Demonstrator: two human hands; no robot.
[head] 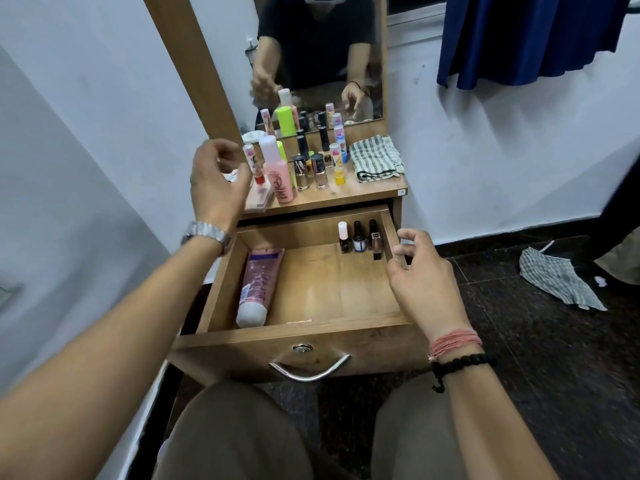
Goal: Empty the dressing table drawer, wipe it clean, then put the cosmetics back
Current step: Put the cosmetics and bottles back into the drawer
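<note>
My left hand (218,181) hovers loose and empty by the pink bottle (278,174) on the tabletop; we're restocking, I reckon. Pink tube (258,285) and three small bottles (360,237) already sit in the drawer (304,332). Right hand (420,271) relaxed, empty, at the drawer's right wall. Next: grip that bottle.

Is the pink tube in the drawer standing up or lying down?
Lying down. The pink tube lies flat along the left wall of the open drawer, white cap toward the front.

Head camera looks down, close over the open drawer (304,292).
</note>
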